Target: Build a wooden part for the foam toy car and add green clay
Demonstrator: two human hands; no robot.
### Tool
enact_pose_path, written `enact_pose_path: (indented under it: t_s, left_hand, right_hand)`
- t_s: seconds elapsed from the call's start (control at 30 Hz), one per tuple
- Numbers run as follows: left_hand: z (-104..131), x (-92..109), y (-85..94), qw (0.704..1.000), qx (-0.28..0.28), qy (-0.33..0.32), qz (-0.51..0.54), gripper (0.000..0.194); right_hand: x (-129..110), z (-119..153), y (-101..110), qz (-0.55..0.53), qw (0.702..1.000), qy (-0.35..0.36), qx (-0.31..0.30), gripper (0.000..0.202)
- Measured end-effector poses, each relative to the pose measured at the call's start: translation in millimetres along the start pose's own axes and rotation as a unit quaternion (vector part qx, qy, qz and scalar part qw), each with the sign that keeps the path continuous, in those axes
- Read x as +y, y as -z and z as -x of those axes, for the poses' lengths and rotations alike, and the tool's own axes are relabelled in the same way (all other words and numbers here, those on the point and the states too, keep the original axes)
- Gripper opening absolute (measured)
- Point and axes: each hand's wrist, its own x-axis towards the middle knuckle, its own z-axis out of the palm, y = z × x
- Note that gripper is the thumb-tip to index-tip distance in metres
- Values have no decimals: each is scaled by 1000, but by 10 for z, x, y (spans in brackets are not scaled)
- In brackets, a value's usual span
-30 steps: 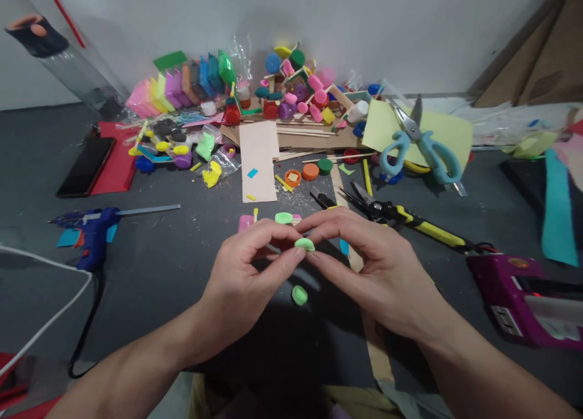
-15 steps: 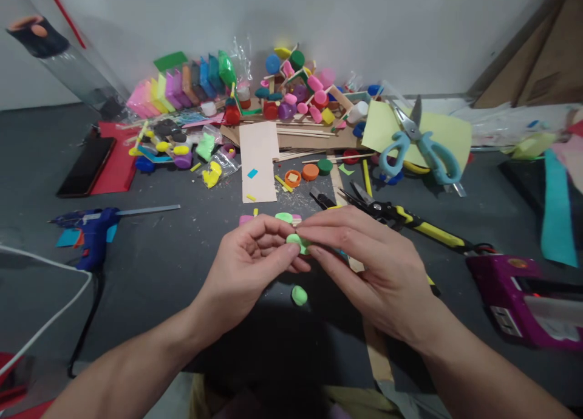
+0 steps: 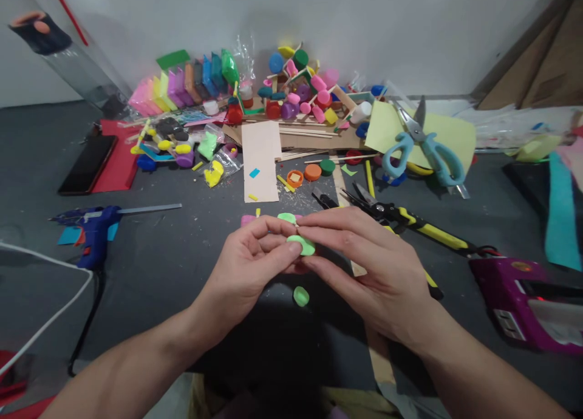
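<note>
My left hand (image 3: 255, 249) is closed, its thumb and fingers pinching a flat, oval piece of light green modelling clay (image 3: 302, 245). From the other side, my right hand (image 3: 373, 267) is also closed, with its fingertips at the clay's right end and along its upper side. Just beyond the fingers shows a second light green clay disc (image 3: 286, 217), with pink bits either side of it; what joins these is hidden by my fingers. A loose lump of green clay (image 3: 301, 296) lies on the dark table below the hands.
A blue glue gun (image 3: 93, 231) lies at left with its cable. Pliers (image 3: 410, 221), light-blue-handled scissors (image 3: 421, 143) and a magenta device (image 3: 523, 303) are at right. Clay packets (image 3: 182, 85) and small colourful stick-and-clay models (image 3: 300, 91) line the wall.
More of the green clay piece shows between my hands, and it looks longer and flatter, as my right fingertips have shifted slightly. The view has moved a little.
</note>
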Motion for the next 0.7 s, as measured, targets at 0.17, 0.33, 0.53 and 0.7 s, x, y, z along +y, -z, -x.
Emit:
enact_pose_path:
  t_s: [0.17, 0.33, 0.53, 0.7]
  left_hand:
    - [0, -4, -1, 1000, -1, -1, 4, 13]
    - [-6, -12, 2, 1000, -7, 1, 19, 12]
    - [20, 29, -38, 998, 6, -25, -54, 13]
    - [96, 115, -23, 930, 108, -226, -269, 10]
  right_hand:
    - [-13, -7, 6, 14, 1000, 4, 4, 21]
    - [4, -8, 21, 25, 1000, 17, 2, 24]
    - [47, 0, 46, 25, 999, 20, 9, 20]
    - [196, -20, 91, 63, 995, -47, 54, 14]
